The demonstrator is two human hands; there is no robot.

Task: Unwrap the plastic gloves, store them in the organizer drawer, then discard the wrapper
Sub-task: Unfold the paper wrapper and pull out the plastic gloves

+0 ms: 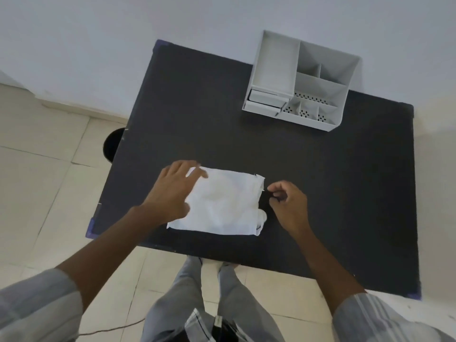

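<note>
A flat white packet of plastic gloves (227,206) lies on the black table (320,193) near its front edge. My left hand (172,191) rests flat on the packet's left part, fingers spread. My right hand (288,203) sits at the packet's right edge with thumb and fingers pinched together; whether it holds clear wrapper film there I cannot tell. The white organizer (301,82) stands at the table's back right, with its small drawers (264,102) at the lower left of its front, slightly pulled out.
A round black bin (112,144) stands on the tiled floor beside the table's left edge. A white wall runs behind the table. My legs and feet (214,280) are at the table's front edge. A thin cable lies on the floor at bottom left.
</note>
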